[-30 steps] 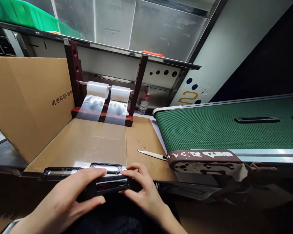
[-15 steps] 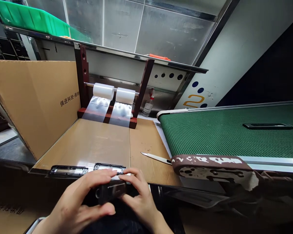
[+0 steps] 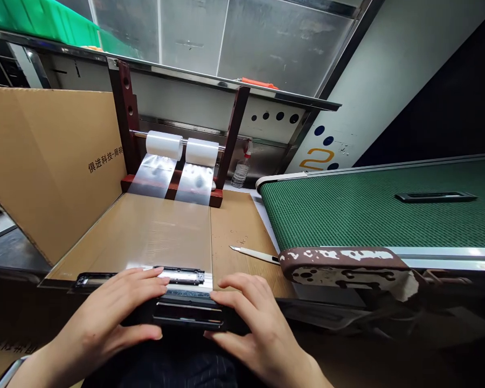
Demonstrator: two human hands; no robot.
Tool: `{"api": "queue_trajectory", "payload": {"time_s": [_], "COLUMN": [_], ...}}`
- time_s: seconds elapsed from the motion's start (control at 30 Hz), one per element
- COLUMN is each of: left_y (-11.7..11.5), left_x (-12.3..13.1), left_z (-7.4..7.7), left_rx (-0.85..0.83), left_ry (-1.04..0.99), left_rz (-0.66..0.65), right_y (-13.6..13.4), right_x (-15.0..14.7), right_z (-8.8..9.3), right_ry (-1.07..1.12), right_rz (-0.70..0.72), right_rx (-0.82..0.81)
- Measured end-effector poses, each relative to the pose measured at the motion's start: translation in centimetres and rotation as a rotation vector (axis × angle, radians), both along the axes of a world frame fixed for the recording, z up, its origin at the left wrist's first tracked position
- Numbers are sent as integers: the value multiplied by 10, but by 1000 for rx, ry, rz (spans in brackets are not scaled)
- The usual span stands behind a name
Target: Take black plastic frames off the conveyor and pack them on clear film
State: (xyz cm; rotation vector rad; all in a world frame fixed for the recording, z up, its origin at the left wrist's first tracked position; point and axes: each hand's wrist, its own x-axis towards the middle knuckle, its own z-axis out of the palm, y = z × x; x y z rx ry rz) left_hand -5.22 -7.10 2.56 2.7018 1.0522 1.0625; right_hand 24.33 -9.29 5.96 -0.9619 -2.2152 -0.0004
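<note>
A black rectangular part (image 3: 188, 314) with a long glossy strip lies level at the bench's front edge. My left hand (image 3: 117, 307) has it at the left end, fingers above and thumb below. At the other end, my right hand (image 3: 258, 312) pinches it the same way. Just behind it, a similar black frame (image 3: 184, 275) with a clear inner strip rests on the film-covered cardboard (image 3: 165, 231). Another black frame (image 3: 95, 278) lies to the left, partly behind my left hand.
Two rolls of clear film (image 3: 164, 144) hang on a red-brown stand at the back. A craft knife (image 3: 254, 254) lies on the cardboard to the right. One black part (image 3: 435, 197) sits on the green conveyor belt (image 3: 347, 215). An upright cardboard panel (image 3: 56, 161) stands left.
The part between my hands has turned from a tilted position to lie level, its long strip now showing. My hands have spread to its two ends. The view has shifted slightly.
</note>
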Motion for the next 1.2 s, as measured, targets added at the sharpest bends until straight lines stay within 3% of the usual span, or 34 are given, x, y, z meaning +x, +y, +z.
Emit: {"api": "queue_trajectory", "payload": {"time_s": [0.3,0.63,0.83,1.03,1.13,1.2], "left_y": [-1,-11,2,2,-4,-8], "left_x": [-10,-7,-24,-24,-18,-15], "left_z": [-21,-10,-6,-5,-6,-8], "left_rx": [-88,-41,143,175,100,51], "left_ry": [-6,-35,187,229,162,131], "left_rz": [64,115,-54,-74,-38,-51], "right_y": [-5,-6,-6,-7,-7,-6], "right_x": [0,1,-1,-1,2,5], "right_z": [10,9,8,6,9,13], "right_ry": [16,23,21,26,46,97], "right_rz": [76,86,96,89,133,198], "right_rx": [-81,-106,-89,-116,-232,-440]}}
